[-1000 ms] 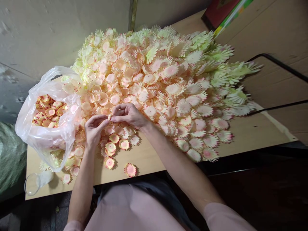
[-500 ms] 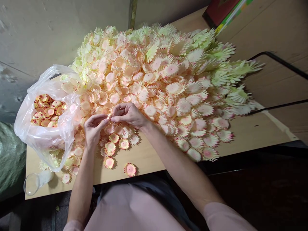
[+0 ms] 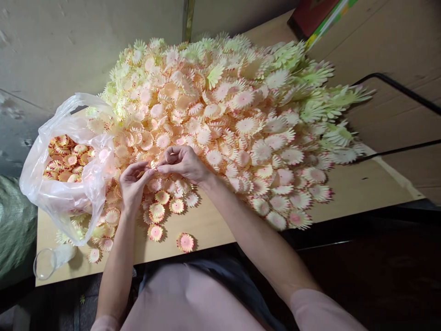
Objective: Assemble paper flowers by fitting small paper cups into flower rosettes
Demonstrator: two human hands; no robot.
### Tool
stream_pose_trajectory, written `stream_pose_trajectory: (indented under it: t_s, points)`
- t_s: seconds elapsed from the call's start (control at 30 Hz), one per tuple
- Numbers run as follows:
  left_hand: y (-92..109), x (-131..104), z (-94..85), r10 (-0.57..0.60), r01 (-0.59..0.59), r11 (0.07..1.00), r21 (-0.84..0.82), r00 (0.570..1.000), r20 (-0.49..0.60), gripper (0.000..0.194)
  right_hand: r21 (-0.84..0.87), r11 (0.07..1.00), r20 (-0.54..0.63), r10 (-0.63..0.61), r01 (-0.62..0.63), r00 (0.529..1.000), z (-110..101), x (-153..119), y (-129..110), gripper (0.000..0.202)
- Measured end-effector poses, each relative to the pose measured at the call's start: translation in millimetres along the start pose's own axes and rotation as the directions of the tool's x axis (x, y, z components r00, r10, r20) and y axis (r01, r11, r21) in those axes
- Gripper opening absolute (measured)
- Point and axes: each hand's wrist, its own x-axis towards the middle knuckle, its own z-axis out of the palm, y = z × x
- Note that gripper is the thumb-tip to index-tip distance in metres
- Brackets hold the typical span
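Observation:
In the head view, a small artificial flower piece (image 3: 153, 164), pale with a scalloped edge, is pinched between my two hands. My left hand (image 3: 133, 184) grips it from the left, thumb against fingers. From the right, the thumb and forefinger of my right hand (image 3: 186, 164) close on its other side, with the remaining fingers curled. Much of the piece is covered by fingertips. Beneath and behind both hands spreads a large heap of artificial flower heads (image 3: 206, 110), cream, pink and pale green. Several loose red-edged flowers (image 3: 155, 232) lie just below my hands.
At the left stands an open white plastic bag (image 3: 69, 197) of red-and-yellow flower pieces (image 3: 67, 158). A clear cup (image 3: 48, 263) lies on its side at the front left corner of the wooden table (image 3: 213, 232). A black metal bar (image 3: 406, 94) crosses at the right.
Both hands stay over the same spot with small finger movements; the flower piece between them has shifted and turned slightly. The whole view has moved a little.

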Motion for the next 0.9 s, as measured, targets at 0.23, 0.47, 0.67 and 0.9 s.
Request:
stream_pose_trajectory:
  t_s: [0.23,0.47,0.67,0.9]
  points:
    - [-1,-4,1.2,0.027,-0.027,0.999,0.03,1.0,-0.003,0.029,-0.005,1.0,-0.048,-0.016,0.015,0.999,5,1,-1,0.044]
    - [3,-7,7.4,0.067,-0.064,0.996,0.063,0.996,-0.05,0.029,-0.022,0.997,-0.102,-0.076,0.074,0.992,6,4,5,0.045]
    - [1,-11,9.5,0.143,-0.129,0.979,0.16,0.986,-0.084,0.03,-0.03,0.995,-0.118,-0.103,0.1,0.988,5,7,12,0.042]
    - [4,-14,11.6,0.228,-0.194,0.93,0.314,0.971,-0.077,0.028,-0.056,0.993,-0.113,-0.111,0.105,0.987,6,5,10,0.039]
